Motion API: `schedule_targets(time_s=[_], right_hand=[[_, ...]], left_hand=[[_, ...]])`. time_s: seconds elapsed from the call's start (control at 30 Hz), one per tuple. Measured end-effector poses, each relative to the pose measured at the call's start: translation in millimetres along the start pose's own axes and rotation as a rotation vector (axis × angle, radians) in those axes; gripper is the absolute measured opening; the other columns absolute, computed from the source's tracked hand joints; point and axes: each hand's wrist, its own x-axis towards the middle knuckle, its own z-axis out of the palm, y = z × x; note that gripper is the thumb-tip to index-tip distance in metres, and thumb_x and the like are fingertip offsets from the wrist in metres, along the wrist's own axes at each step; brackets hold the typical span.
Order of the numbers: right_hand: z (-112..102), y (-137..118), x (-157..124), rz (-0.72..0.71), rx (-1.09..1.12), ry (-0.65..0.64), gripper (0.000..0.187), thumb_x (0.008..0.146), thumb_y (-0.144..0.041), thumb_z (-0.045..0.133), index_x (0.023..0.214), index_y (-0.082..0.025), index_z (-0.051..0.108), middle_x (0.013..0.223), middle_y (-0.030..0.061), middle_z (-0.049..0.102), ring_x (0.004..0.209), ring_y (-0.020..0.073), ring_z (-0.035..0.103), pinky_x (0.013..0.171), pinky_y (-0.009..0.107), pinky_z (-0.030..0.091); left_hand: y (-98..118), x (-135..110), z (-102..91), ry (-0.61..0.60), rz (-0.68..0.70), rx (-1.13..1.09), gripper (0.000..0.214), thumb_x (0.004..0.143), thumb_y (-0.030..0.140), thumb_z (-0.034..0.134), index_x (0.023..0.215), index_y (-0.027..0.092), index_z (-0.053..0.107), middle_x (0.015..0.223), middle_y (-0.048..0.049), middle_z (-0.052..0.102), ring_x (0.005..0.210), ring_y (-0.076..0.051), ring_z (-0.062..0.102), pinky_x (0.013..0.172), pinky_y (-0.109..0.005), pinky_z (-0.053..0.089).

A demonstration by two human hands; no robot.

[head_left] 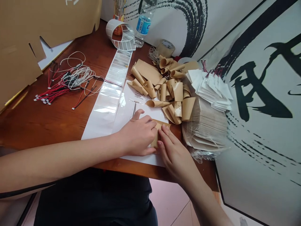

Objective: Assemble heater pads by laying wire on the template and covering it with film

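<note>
A small piece of brown paper lies flat near the table's front edge, partly covered by both hands. My left hand rests on its left side with curled fingers and one finger raised; what they close on, if anything, is hidden. Stretched out flat and close together, the fingers of my right hand press on the paper's right side. A thin silvery strip shows just behind my left hand; whether the hand holds it I cannot tell. Beneath are white sheets. Beyond lie several curled brown paper pieces.
White labels run from a roll. Red-and-black wires with white cords lie left, beside a cardboard box. At right, white packets top a plastic-wrapped paper stack. Behind stand a water bottle and tape.
</note>
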Motion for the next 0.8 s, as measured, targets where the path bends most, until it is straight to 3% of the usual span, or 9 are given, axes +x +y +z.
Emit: schedule_targets(time_s=[0.17,0.3,0.43,0.53,0.63,0.73,0.8], right_hand=[[21,10,2,-0.088,-0.109,0.048,0.063,0.107,-0.039,0.036,0.156,0.0,0.037,0.162,0.0294,0.036,0.154,0.0371,0.034,0.12,0.059,0.041],[31,6,-13,-0.134,-0.153,0.101,0.07,0.108,-0.038,0.034,0.166,-0.008,0.011,0.166,0.0274,0.03,0.157,0.0376,0.025,0.118,0.062,0.04],[28,0,-33,-0.102,-0.18,0.07,0.075,0.107,-0.042,0.036,0.168,-0.016,-0.001,0.169,0.0242,0.026,0.157,0.0379,0.027,0.115,0.063,0.043],[17,-3,-40,-0.089,-0.189,0.054,0.068,0.107,-0.042,0.036,0.166,-0.014,0.016,0.166,0.0229,0.034,0.153,0.0372,0.036,0.113,0.062,0.047],[1,-2,-37,-0.077,-0.146,0.024,0.051,0.108,-0.04,0.033,0.149,-0.016,0.052,0.154,0.0173,0.055,0.142,0.0326,0.053,0.111,0.061,0.049],[-15,-3,-26,-0.066,-0.08,0.041,0.045,0.108,-0.042,0.033,0.12,-0.022,0.071,0.13,0.0124,0.074,0.124,0.0318,0.069,0.107,0.063,0.05],[-23,-6,-16,-0.067,-0.014,0.137,0.04,0.107,-0.041,0.038,0.1,-0.025,0.074,0.106,0.0067,0.081,0.099,0.0278,0.077,0.101,0.057,0.055]], left_hand=[[0,-3,-0.5,-0.002,-0.027,-0.006,0.057,0.091,0.057,0.062,0.115,0.007,0.071,0.127,-0.0163,0.071,0.118,-0.034,0.06,0.113,-0.053,0.022],[-8,-4,-5.7,-0.058,-0.04,-0.008,0.062,0.092,0.066,0.06,0.109,0.007,0.073,0.133,-0.0186,0.069,0.12,-0.036,0.058,0.113,-0.058,0.022],[-18,1,-19.9,-0.164,-0.044,-0.1,0.047,0.095,0.054,0.064,0.114,0.011,0.073,0.13,-0.0147,0.072,0.125,-0.035,0.058,0.113,-0.059,0.025],[-29,0,-43.4,-0.145,-0.106,-0.192,0.039,0.098,0.042,0.063,0.123,0.014,0.07,0.114,-0.0107,0.079,0.114,-0.03,0.067,0.11,-0.054,0.034],[-41,-18,-76.6,-0.09,-0.143,-0.322,0.028,0.099,0.036,0.061,0.118,0.02,0.073,0.119,-0.0056,0.078,0.104,-0.021,0.072,0.092,-0.035,0.049],[-54,-60,-103.2,0.067,-0.475,-0.234,0.025,0.097,0.041,0.059,0.108,0.025,0.075,0.104,-0.001,0.08,0.092,-0.021,0.073,0.08,-0.034,0.052],[-62,-93,-108.2,0.162,-0.73,-0.109,0.024,0.096,0.042,0.058,0.101,0.027,0.075,0.099,-0.0005,0.079,0.085,-0.022,0.071,0.078,-0.037,0.053]])
